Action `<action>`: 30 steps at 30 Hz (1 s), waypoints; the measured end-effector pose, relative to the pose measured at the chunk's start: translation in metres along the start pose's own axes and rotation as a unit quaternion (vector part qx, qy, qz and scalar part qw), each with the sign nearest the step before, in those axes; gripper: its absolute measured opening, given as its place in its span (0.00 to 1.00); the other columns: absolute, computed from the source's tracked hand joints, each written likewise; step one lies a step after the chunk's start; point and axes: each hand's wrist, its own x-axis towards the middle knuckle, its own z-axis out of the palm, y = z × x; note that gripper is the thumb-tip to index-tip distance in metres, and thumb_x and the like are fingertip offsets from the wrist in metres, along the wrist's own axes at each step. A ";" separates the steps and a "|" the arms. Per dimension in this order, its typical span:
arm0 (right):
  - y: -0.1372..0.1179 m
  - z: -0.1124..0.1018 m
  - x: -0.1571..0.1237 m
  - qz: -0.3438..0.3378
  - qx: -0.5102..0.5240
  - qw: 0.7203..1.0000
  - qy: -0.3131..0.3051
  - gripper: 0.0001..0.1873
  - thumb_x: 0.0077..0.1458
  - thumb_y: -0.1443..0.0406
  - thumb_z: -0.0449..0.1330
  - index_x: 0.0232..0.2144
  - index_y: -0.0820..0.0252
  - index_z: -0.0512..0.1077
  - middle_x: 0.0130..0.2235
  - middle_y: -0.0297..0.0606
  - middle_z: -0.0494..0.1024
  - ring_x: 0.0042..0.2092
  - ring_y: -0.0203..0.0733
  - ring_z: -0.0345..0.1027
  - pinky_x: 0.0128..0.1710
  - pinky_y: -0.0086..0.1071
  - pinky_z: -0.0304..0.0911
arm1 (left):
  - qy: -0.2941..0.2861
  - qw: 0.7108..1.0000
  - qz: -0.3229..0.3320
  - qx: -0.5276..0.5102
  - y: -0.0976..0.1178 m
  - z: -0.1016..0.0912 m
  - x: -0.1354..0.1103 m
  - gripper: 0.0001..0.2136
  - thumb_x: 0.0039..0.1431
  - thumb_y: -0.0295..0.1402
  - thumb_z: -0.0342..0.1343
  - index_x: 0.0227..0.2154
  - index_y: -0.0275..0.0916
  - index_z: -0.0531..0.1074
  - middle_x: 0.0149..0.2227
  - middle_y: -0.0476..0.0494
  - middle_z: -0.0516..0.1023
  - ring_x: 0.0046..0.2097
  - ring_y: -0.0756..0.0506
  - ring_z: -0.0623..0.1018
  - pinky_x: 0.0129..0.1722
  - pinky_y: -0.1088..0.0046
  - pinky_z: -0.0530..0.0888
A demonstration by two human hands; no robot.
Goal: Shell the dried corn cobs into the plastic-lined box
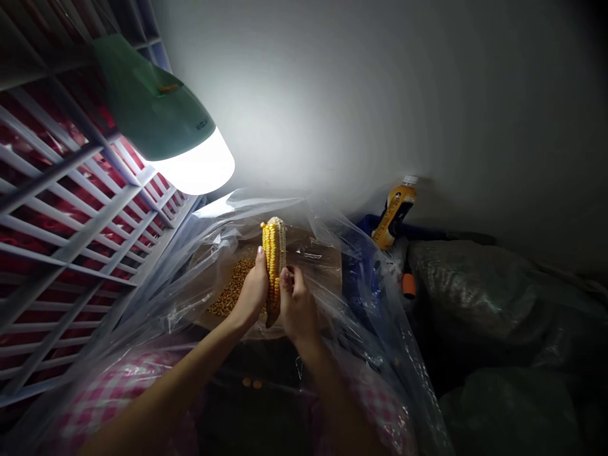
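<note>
An ear of corn [271, 253] stands nearly upright between my hands, yellow kernels on its left part and a bare pale strip along its right side. My left hand [254, 287] is closed around it from the left, thumb lying up along the kernels. On the right side, my right hand [298, 303] presses against the cob with thumb and bent fingers. Below lies an open clear plastic bag [175, 316], with a heap of loose kernels [232, 294] at the left on a brown surface [316, 253] inside it.
A lit green lamp [161, 114] hangs at upper left before a slatted plastic crate [85, 190]. A yellow-labelled bottle [394, 215] leans by the wall at right. Full sacks [475, 297] lie beyond it, near an orange-ended object [408, 285].
</note>
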 end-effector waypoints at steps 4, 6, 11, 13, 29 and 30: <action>-0.003 0.006 -0.006 0.003 -0.025 1.000 -0.016 0.27 0.57 0.46 0.43 0.45 0.59 0.65 0.37 0.44 0.77 0.39 0.48 0.71 0.36 0.34 0.60 | 0.021 0.997 0.051 -0.046 -0.002 0.005 -0.002 0.29 0.56 0.55 0.40 0.42 0.34 0.71 0.32 0.43 0.77 0.35 0.45 0.74 0.38 0.71 0.70; -0.004 0.006 -0.005 -0.012 -0.019 1.000 -0.003 0.25 0.58 0.48 0.42 0.44 0.58 0.66 0.39 0.43 0.77 0.40 0.47 0.71 0.36 0.33 0.59 | 0.001 0.994 0.068 -0.089 -0.001 0.005 -0.001 0.27 0.55 0.54 0.44 0.43 0.34 0.70 0.32 0.44 0.76 0.35 0.46 0.74 0.37 0.72 0.70; -0.002 0.010 -0.006 -0.046 -0.049 0.998 -0.016 0.25 0.58 0.48 0.43 0.49 0.55 0.65 0.44 0.44 0.76 0.42 0.48 0.70 0.38 0.34 0.59 | 0.017 0.981 0.023 -0.194 0.009 0.004 0.004 0.25 0.48 0.49 0.56 0.43 0.33 0.67 0.27 0.44 0.75 0.28 0.47 0.75 0.30 0.72 0.71; -0.001 0.014 -0.008 -0.043 -0.074 0.995 -0.041 0.28 0.59 0.48 0.41 0.49 0.59 0.65 0.42 0.47 0.77 0.41 0.50 0.71 0.36 0.35 0.60 | 0.051 0.974 -0.008 -0.220 0.011 0.003 0.004 0.24 0.46 0.47 0.58 0.42 0.34 0.67 0.26 0.46 0.74 0.27 0.47 0.75 0.29 0.72 0.72; 0.009 0.016 0.005 0.077 0.124 0.989 -0.028 0.35 0.57 0.44 0.36 0.39 0.60 0.73 0.38 0.46 0.78 0.40 0.47 0.72 0.39 0.34 0.62 | 0.052 0.971 0.012 -0.233 0.014 0.000 0.003 0.20 0.45 0.43 0.59 0.37 0.35 0.65 0.28 0.44 0.75 0.29 0.45 0.77 0.27 0.72 0.73; 0.009 0.013 0.008 0.100 0.157 0.981 -0.049 0.37 0.56 0.43 0.35 0.39 0.60 0.73 0.37 0.45 0.78 0.40 0.46 0.72 0.39 0.34 0.63 | 0.054 0.970 0.006 -0.239 0.016 -0.001 0.004 0.20 0.44 0.44 0.58 0.37 0.35 0.66 0.28 0.44 0.75 0.29 0.45 0.77 0.27 0.71 0.73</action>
